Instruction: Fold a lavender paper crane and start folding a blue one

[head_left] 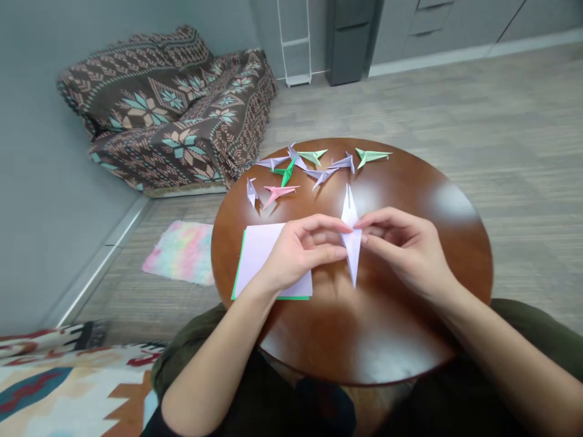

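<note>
A pale lilac folded paper (352,249), long and diamond-shaped with a slit top point, is held upright over the table. My left hand (310,246) pinches its left edge between thumb and fingers. From the other side, my right hand (405,246) grips the right edge with thumb and index finger. Under my left wrist lies a stack of square paper (259,249), lilac on top with green showing at the edges. Beyond the hands sit several folded paper cranes, among them a pink crane (279,193), a dark green crane (286,172) and a light green crane (371,156).
Everything rests on a round brown wooden table (437,255). A sofa (173,115) with a patterned cover stands at the back left, beside a fluffy pastel rug (182,252). A white rack (296,54) and grey cabinets (455,27) line the far wall.
</note>
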`<state>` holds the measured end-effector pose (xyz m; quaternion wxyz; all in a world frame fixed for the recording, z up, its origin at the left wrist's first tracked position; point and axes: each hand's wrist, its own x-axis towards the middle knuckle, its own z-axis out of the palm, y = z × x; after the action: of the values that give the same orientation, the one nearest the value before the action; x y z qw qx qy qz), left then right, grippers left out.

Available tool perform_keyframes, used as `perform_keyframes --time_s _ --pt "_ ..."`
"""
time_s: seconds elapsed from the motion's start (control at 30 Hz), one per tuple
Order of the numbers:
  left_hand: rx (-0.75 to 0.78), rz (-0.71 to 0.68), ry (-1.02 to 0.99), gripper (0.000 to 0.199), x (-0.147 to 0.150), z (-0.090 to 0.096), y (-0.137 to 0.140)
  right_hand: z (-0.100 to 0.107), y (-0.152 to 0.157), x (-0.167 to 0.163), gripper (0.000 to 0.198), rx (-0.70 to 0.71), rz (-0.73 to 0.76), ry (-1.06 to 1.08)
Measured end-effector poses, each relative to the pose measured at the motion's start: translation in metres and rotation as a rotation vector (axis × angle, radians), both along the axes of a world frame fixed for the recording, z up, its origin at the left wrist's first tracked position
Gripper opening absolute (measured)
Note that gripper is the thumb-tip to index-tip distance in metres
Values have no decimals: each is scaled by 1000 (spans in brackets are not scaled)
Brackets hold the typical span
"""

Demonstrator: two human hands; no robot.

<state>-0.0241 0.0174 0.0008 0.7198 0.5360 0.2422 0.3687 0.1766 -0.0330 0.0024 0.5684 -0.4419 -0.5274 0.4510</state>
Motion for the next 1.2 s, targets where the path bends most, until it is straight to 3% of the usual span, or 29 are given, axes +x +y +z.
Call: perform_keyframes --time_s 0.17,0.27,0.47,0.7,0.93,1.2 --pt "70 116 38 30 4 2 0 1 -1 -1 22 17 113 14" --pt "110 176 81 31 8 2 -3 3 -1 -5 26 19 87 -6" --pt "141 194 79 34 13 3 -8 0 -4 -8 26 55 -4 -116" --pt "100 179 68 33 12 5 -6 -6 -2 -4 17 105 98 -211" --pt "75 274 79 42 18 6 -12 -14 -5 -9 19 147 -49 -236" --pt "29 232 117 39 15 4 -11 -3 -6 -11 26 58 -74 -108"
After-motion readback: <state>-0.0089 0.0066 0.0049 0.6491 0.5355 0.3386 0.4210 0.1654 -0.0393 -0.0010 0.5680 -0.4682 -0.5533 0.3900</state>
